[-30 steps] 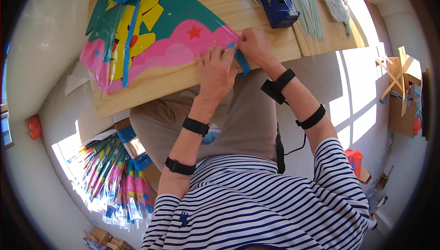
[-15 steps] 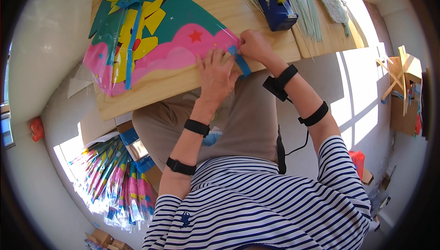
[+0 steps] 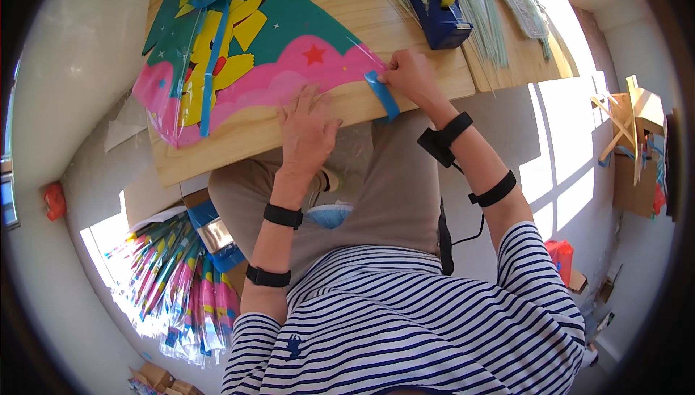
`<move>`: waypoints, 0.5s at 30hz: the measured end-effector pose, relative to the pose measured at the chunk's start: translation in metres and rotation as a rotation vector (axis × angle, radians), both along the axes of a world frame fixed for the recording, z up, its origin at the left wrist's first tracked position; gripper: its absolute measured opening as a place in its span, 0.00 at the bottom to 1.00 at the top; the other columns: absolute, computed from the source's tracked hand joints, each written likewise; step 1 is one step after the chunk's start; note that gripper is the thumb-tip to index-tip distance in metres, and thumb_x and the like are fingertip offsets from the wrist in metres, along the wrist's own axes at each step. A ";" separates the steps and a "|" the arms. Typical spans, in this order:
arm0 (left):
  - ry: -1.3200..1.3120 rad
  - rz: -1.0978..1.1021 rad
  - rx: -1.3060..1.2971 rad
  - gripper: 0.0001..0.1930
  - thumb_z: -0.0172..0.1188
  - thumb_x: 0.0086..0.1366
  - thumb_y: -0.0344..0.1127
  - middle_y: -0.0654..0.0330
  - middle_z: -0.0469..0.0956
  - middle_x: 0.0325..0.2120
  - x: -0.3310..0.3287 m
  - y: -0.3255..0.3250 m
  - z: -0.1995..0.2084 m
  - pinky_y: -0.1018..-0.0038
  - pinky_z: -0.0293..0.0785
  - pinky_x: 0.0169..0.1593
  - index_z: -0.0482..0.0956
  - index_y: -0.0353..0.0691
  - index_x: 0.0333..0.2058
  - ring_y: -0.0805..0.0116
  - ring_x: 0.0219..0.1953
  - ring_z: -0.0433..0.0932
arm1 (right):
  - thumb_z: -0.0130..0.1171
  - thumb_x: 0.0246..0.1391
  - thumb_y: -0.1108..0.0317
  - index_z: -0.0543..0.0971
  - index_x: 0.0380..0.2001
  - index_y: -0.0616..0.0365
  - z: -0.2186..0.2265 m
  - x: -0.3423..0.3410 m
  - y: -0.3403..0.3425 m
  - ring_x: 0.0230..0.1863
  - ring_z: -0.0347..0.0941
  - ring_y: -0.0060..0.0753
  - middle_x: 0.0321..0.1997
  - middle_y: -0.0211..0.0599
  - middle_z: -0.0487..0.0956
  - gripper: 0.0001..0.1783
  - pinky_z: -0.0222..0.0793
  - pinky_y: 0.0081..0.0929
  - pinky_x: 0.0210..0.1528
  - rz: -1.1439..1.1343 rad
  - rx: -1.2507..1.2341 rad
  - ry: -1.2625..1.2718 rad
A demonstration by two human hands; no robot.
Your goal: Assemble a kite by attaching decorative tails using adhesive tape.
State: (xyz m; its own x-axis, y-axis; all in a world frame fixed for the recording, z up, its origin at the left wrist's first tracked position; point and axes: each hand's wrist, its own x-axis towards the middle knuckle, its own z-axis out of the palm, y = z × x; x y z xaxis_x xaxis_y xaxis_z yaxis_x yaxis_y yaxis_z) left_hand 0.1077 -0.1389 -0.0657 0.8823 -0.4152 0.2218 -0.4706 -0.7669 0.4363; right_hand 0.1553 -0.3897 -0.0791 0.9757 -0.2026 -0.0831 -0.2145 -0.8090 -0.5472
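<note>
the left hand lies flat, fingers spread, pinning the kite to the surface while the right hand, at its 3 o'clock, pinches the blue strip, which likely needs pressing down next.

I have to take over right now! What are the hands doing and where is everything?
Left hand: flat, palm down, pressing the colourful pink, green and yellow plastic kite onto the wooden table.
Right hand: fingertips pinching the kite's right corner, where a blue tape strip hangs off the table edge.
Blue tape dispenser: behind the right hand, beside thin pale rods.
Done: kite lies spread out, blue strip at its corner.
Left: the strip's lower end hangs loose, not pressed down.
</note>
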 end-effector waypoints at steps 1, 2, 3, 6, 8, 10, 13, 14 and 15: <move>-0.007 0.023 0.027 0.24 0.68 0.54 0.37 0.55 0.69 0.59 0.001 0.010 0.000 0.40 0.48 0.69 0.78 0.41 0.51 0.51 0.65 0.63 | 0.74 0.38 0.58 0.82 0.22 0.57 0.004 -0.005 0.002 0.35 0.80 0.49 0.29 0.45 0.82 0.15 0.73 0.43 0.35 -0.004 0.000 0.017; -0.015 0.046 0.053 0.24 0.68 0.54 0.37 0.55 0.69 0.60 0.002 0.020 -0.002 0.40 0.48 0.69 0.78 0.41 0.51 0.51 0.66 0.62 | 0.73 0.39 0.58 0.82 0.23 0.58 0.007 -0.007 0.004 0.38 0.80 0.52 0.31 0.48 0.82 0.15 0.74 0.45 0.38 -0.007 -0.001 0.033; -0.024 0.066 0.081 0.24 0.68 0.54 0.37 0.55 0.69 0.60 0.002 0.030 -0.002 0.41 0.48 0.69 0.78 0.41 0.51 0.51 0.66 0.62 | 0.73 0.39 0.58 0.82 0.24 0.58 0.004 -0.009 0.006 0.39 0.79 0.52 0.32 0.48 0.82 0.16 0.74 0.45 0.38 -0.003 -0.049 0.022; -0.022 0.124 0.112 0.23 0.66 0.56 0.39 0.55 0.69 0.60 0.005 0.061 0.001 0.39 0.45 0.69 0.77 0.42 0.51 0.52 0.67 0.61 | 0.73 0.40 0.57 0.81 0.27 0.58 0.008 0.000 0.014 0.41 0.79 0.51 0.34 0.48 0.82 0.17 0.74 0.45 0.41 -0.018 -0.147 -0.021; -0.062 0.174 0.109 0.23 0.67 0.56 0.39 0.55 0.68 0.61 0.007 0.085 0.000 0.39 0.44 0.69 0.78 0.42 0.51 0.52 0.68 0.60 | 0.72 0.41 0.57 0.80 0.29 0.58 0.014 -0.003 0.019 0.43 0.79 0.52 0.36 0.47 0.81 0.18 0.73 0.45 0.43 -0.073 -0.126 -0.016; -0.091 0.250 0.137 0.24 0.67 0.56 0.40 0.56 0.68 0.62 0.009 0.113 -0.001 0.40 0.44 0.69 0.77 0.41 0.52 0.53 0.69 0.59 | 0.72 0.41 0.57 0.79 0.30 0.58 0.018 -0.009 0.016 0.44 0.78 0.51 0.36 0.46 0.81 0.18 0.73 0.45 0.44 -0.050 -0.147 -0.040; -0.118 0.367 0.185 0.26 0.67 0.58 0.43 0.55 0.66 0.64 0.020 0.151 -0.008 0.40 0.43 0.70 0.76 0.40 0.54 0.53 0.70 0.57 | 0.72 0.41 0.58 0.78 0.29 0.57 0.016 -0.011 0.021 0.43 0.78 0.51 0.35 0.45 0.81 0.17 0.73 0.43 0.43 -0.075 -0.117 0.012; -0.127 0.410 0.191 0.28 0.67 0.58 0.44 0.55 0.65 0.65 0.023 0.169 -0.010 0.39 0.43 0.70 0.75 0.40 0.55 0.53 0.70 0.57 | 0.73 0.41 0.58 0.79 0.29 0.57 0.014 -0.008 0.021 0.43 0.78 0.50 0.35 0.45 0.81 0.18 0.73 0.43 0.43 -0.064 -0.090 0.043; -0.134 0.448 0.191 0.29 0.67 0.59 0.45 0.55 0.65 0.66 0.026 0.182 -0.010 0.39 0.43 0.70 0.74 0.40 0.57 0.53 0.71 0.57 | 0.73 0.40 0.58 0.79 0.30 0.57 0.012 -0.006 0.020 0.43 0.78 0.50 0.35 0.45 0.81 0.18 0.73 0.43 0.43 -0.058 -0.070 0.076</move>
State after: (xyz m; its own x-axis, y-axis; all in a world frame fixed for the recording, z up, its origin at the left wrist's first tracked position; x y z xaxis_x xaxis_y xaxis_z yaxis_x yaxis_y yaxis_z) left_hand 0.1336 0.0427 -0.0755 0.9522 -0.0465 0.3020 -0.1191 -0.9667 0.2265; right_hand 0.1494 -0.3698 -0.0673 0.9536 -0.2664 -0.1403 -0.3009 -0.8296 -0.4703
